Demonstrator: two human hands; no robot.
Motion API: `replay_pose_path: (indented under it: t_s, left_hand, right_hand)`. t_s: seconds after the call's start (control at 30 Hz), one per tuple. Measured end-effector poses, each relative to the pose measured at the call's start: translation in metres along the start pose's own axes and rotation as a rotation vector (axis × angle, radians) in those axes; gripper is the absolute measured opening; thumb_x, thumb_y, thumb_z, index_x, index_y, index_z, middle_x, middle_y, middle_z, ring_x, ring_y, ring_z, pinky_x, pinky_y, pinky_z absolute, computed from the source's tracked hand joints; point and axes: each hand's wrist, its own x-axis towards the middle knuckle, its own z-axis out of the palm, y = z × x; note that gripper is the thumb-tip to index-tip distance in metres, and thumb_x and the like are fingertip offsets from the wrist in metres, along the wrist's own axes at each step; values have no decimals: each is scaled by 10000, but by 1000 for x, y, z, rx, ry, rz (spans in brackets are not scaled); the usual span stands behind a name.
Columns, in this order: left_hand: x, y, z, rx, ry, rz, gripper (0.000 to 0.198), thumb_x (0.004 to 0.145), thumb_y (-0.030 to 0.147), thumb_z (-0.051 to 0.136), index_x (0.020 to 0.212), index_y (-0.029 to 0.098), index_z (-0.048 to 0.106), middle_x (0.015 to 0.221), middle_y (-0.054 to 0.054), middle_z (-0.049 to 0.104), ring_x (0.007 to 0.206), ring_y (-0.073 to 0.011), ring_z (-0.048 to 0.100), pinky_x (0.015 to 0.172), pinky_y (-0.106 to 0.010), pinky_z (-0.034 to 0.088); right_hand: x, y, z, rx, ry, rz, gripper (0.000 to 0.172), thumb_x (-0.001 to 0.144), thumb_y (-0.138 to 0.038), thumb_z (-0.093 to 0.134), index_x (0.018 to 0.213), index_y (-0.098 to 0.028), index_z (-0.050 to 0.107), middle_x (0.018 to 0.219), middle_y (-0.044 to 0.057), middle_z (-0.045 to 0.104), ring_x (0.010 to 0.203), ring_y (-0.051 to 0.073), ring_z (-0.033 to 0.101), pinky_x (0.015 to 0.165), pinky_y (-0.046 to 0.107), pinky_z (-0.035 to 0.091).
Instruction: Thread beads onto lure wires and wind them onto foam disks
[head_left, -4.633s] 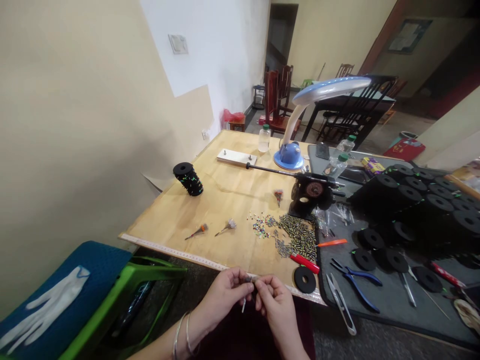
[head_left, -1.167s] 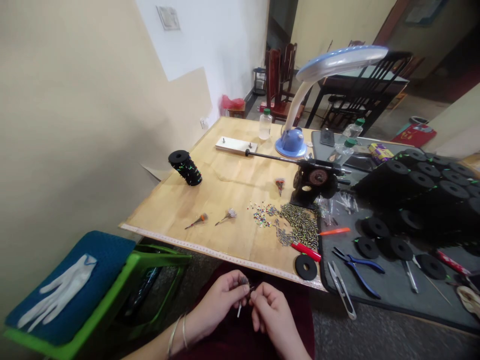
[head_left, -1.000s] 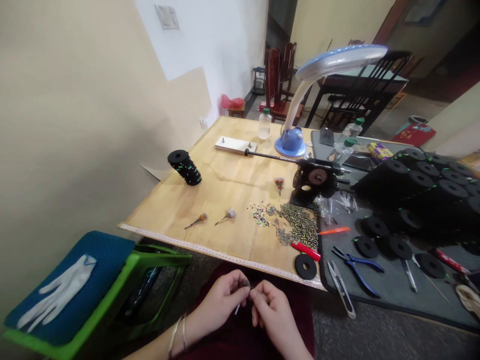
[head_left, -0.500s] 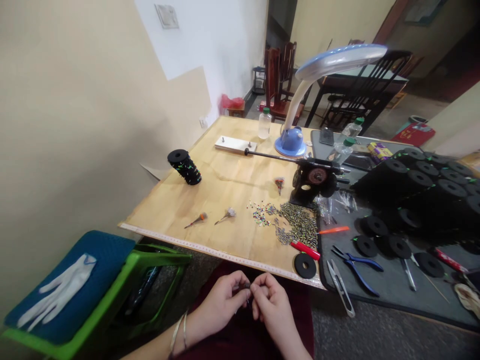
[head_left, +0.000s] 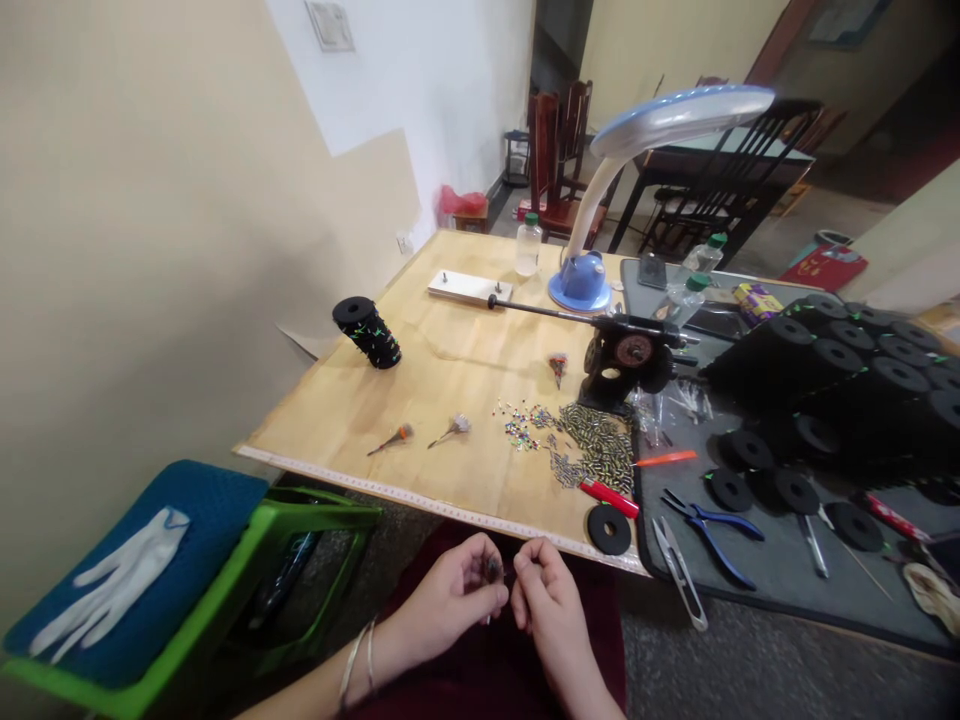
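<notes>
Both hands are held close together over my lap, just in front of the wooden table's near edge (head_left: 420,497). My left hand (head_left: 450,600) is closed in a pinch on a small dark bundle (head_left: 492,568) that sticks up between thumb and fingers. My right hand (head_left: 546,600) is closed too, its fingertips almost touching the left ones; what it pinches is too small to make out. Two thin bangles (head_left: 358,663) sit on my left wrist.
On the wooden table lie a heap of small beads (head_left: 592,455), a red lighter (head_left: 609,498), a black disc (head_left: 609,529) and two tufted sticks (head_left: 448,432). A grey mat (head_left: 757,590) carries scissors (head_left: 679,572), blue pliers (head_left: 712,530) and many black spools (head_left: 832,385). A green stool with a white glove (head_left: 112,590) stands left.
My hands have stayed together in my lap, fingers working the small bundle. The short pale stick hanging below the left fingers earlier no longer shows. The view tilted slightly.
</notes>
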Motion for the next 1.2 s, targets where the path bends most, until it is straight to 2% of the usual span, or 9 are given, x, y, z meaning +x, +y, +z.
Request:
replay_pose_path:
  t_s: [0.2,0.37,0.47,0.6,0.73,0.97,1.2]
  left_hand:
    - [3,-1,1,15,51,-23,48,689,153,545,728,163,520,536,51,523,471,-90,486,468,-209,392]
    - [4,-3,1,61,81,-4,50,655,137,496,690,172,505,509,51,516,456,-100,481,458,-212,378]
    - [4,-4,1,120,110,24,34,681,153,515,661,175,498,508,62,478,457,-90,436,476,-216,355]
    - [4,-3,1,228,151,68,112,700,190,566,612,171,499,548,52,456,527,-99,406,529,-225,340]
    - [6,-1,2,240,156,73,149,706,215,581,589,167,503,547,49,451,536,-104,390,535,-229,331]
    - [5,5,2,213,126,93,88,733,222,592,678,153,584,613,17,555,593,-128,470,597,-238,391]
    - [7,3,2,234,178,92,80,704,196,593,640,157,566,579,27,533,572,-124,459,571,-235,385]
  right_hand:
    - [-2,-4,3,-21,-1,-15,399,817,-575,562,743,-206,427,400,-144,331,341,46,234,369,170,166]
    - [-2,-5,4,-11,-5,-6,413,800,-591,573,746,-212,418,418,-146,314,345,44,232,362,167,159]
    - [-1,-4,3,-17,-5,-20,409,802,-586,573,745,-213,415,420,-149,303,346,43,224,360,168,155]
    - [0,-3,3,-28,-1,-33,401,807,-578,569,747,-214,412,426,-146,307,350,46,235,366,170,159]
    - [1,-1,3,-28,-12,-31,395,809,-568,572,752,-210,415,437,-146,299,358,46,236,369,170,158]
    - [1,-3,1,-33,-4,-46,395,811,-574,567,755,-210,424,452,-141,300,372,52,232,373,174,168]
    - [0,-3,3,-69,-14,-52,382,827,-564,552,766,-206,435,453,-134,313,378,61,255,390,186,183]
